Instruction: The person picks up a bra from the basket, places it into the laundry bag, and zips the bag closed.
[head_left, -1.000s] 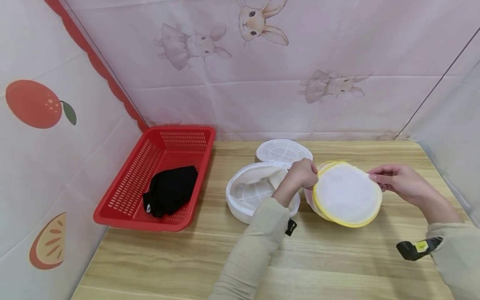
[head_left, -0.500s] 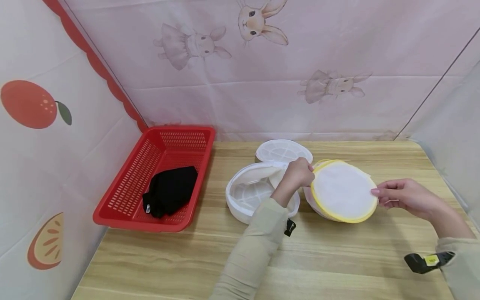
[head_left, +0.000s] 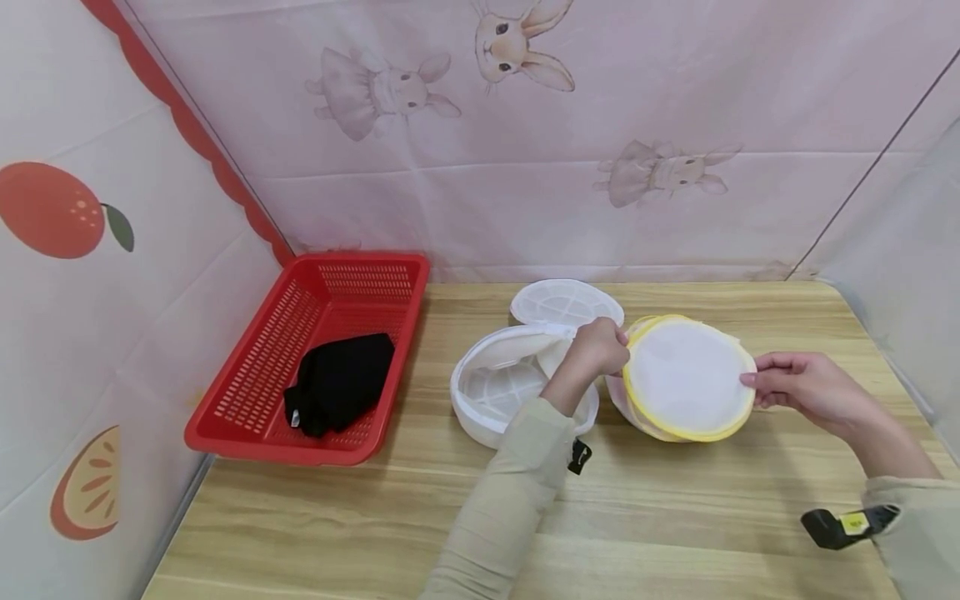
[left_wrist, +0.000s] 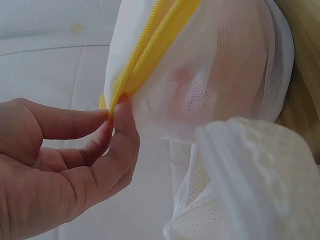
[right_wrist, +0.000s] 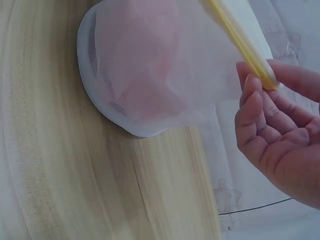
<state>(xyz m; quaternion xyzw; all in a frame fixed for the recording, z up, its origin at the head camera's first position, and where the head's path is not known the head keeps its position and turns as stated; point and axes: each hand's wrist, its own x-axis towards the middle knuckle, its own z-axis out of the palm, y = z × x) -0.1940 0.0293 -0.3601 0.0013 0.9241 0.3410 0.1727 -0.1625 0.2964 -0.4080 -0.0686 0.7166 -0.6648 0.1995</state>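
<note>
A round white mesh laundry bag with a yellow zip rim stands on the table, its flat lid face up. Something pink shows through its mesh side in the right wrist view. My left hand pinches the yellow zip edge at the bag's left between thumb and fingers. At the opposite side my right hand pinches the yellow rim. Beside the left hand lies a white padded mesh wash case, unzipped, with its lid folded back behind it. My left forearm hides part of that case.
A red perforated basket sits at the left of the wooden table, with a black cloth item inside. A printed fabric wall rises along the table's back edge, and others flank both sides.
The bag's lid face has shifted slightly left and up. My right hand moved a little right and down, then slightly back up, still pinching the rim. The left hand barely moved.
</note>
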